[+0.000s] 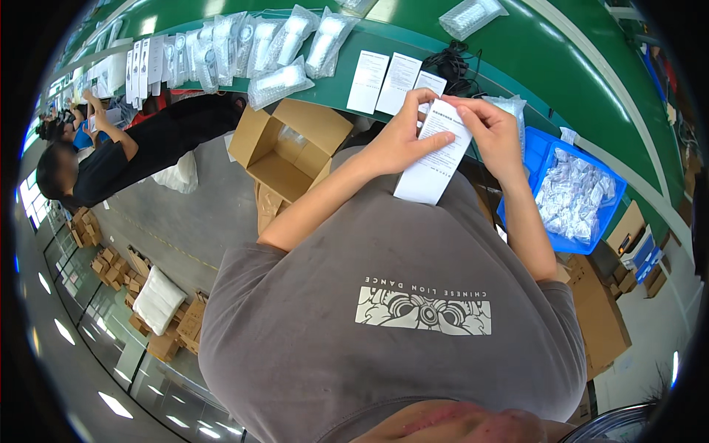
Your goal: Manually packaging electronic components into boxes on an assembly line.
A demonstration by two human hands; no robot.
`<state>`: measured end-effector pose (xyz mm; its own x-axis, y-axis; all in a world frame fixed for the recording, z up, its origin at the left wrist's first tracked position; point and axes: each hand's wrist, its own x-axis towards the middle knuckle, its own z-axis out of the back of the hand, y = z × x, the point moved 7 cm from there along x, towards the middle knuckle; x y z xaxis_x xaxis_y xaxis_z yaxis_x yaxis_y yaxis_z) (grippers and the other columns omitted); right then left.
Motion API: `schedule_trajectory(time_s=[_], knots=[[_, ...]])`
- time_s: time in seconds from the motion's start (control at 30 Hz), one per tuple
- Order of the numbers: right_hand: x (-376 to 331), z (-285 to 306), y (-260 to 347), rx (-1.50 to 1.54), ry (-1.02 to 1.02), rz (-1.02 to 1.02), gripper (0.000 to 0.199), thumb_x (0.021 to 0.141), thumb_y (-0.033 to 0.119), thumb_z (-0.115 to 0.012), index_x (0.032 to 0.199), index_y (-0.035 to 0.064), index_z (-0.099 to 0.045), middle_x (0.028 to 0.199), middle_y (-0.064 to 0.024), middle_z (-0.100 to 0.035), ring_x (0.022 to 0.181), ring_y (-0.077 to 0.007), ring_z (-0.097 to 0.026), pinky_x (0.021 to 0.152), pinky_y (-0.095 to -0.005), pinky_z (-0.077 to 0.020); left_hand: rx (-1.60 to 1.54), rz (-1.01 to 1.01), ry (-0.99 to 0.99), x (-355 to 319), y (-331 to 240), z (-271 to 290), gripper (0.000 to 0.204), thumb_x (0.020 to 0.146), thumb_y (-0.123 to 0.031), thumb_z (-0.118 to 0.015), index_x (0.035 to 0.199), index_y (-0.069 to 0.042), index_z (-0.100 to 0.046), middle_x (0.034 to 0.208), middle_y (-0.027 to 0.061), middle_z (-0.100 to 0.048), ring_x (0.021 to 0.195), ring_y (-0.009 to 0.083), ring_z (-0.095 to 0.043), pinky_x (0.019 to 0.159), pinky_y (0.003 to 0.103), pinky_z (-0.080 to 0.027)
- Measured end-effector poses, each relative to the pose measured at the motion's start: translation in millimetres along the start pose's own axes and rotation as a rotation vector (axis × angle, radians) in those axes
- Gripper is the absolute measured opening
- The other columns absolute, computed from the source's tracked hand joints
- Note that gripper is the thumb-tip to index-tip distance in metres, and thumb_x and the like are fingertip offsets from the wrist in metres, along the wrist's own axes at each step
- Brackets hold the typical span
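**benchwatcher:** Fingers (434, 140) of both hands are pinched shut on the long white printed paper leaflet (434, 159); left hand (399, 136) grips its left edge with the thumb across the print, right hand (493, 133) holds the top right corner; the sheet hangs in front of the chest, just short of the green conveyor belt (561, 66).

**packline_lurker:** How far along, you reckon?

**benchwatcher:** Early-ish, I'd guess; the leaflet looks flat, no crease I can see; three more white leaflets (391, 81) lie waiting on the belt beside rows of bubble-wrapped white items (284, 48); an open brown cardboard box (292, 148) sits below the belt, a blue plastic bin of small clear bags (576, 196) to the right; factory floor, another person in black (111, 166) further along the line.
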<state>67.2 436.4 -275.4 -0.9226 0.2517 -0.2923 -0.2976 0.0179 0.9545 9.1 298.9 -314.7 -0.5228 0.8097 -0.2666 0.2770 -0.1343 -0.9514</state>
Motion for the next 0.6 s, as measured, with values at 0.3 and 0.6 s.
schedule_trajectory(time_s=[0.3,0.6], knots=[[7,-43,21,-0.199,0.106,0.265,0.026,0.096,0.01,-0.063,0.121,0.0018,-0.068,0.126,-0.0097,-0.068,0.118,-0.0187,-0.061,0.104,-0.0344,-0.0455,-0.129,-0.05,-0.126,-16,0,37,0.062,0.088,-0.023,-0.077,0.13,-0.002,-0.035,0.12,0.0143,-0.055,0.098,0.0177,-0.06,0.08,0.033,-0.055],[81,71,-65,0.143,-0.338,-0.031,0.026,0.099,0.017,-0.061,0.119,0.0027,-0.067,0.114,-0.0086,-0.071,0.105,-0.0157,-0.064,0.093,-0.0312,-0.0502,-0.102,0.102,-0.436,27,77,241,0.046,0.093,-0.017,-0.073,0.133,-0.003,-0.055,0.121,0.0097,-0.064,0.096,0.016,-0.065,0.082,0.029,-0.054]])
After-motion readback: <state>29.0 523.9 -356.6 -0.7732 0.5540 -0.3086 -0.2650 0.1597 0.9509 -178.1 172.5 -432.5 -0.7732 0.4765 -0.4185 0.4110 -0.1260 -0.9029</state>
